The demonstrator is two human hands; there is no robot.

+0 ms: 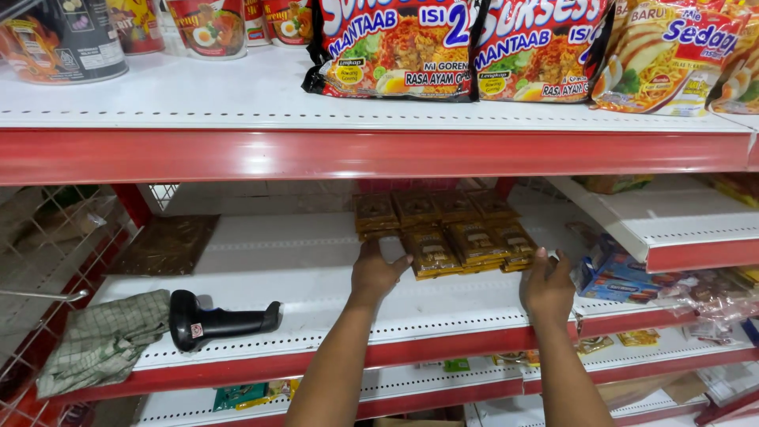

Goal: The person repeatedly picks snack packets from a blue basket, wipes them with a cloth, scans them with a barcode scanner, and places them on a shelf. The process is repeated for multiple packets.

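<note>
Several flat brown-and-gold packets [451, 229] lie in rows on the middle white shelf [300, 269]. My left hand [378, 271] rests on the shelf at the left side of the front row, fingers touching a packet's edge. On the right side of the row, my right hand [547, 286] sits with fingers spread, beside the outermost packet. Neither hand grips anything.
A black barcode scanner [217, 321] and a green checked cloth [107, 340] lie at the shelf's left front. A brown mat [166, 243] lies behind. Noodle packs [466, 47] and cups [63, 39] fill the top shelf. Blue boxes [621, 277] sit on the right.
</note>
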